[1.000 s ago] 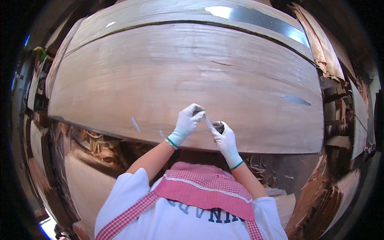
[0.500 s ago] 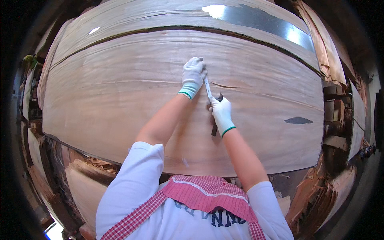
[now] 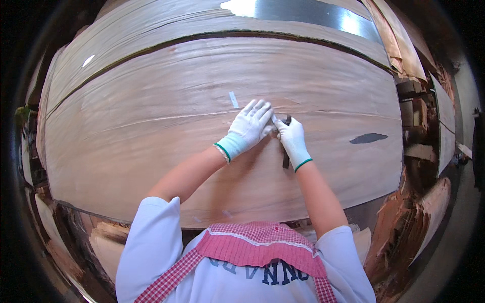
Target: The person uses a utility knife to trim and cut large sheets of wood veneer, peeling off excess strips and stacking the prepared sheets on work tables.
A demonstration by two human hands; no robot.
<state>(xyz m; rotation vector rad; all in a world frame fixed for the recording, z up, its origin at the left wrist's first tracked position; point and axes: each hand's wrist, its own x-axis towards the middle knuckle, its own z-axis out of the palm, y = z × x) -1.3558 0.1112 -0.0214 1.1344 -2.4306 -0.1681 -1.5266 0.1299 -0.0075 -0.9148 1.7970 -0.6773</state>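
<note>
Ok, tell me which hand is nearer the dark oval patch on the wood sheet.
Right. The right hand is to the left of the dark oval patch, roughly level with it; the left hand is farther left.

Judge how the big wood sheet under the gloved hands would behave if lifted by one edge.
The wood sheet would probably flex and sag rather than stay stiff: ripples and a long crease run across it. It looks fragile too, perhaps apt to tear near the dark oval gap toward its right end.
</note>
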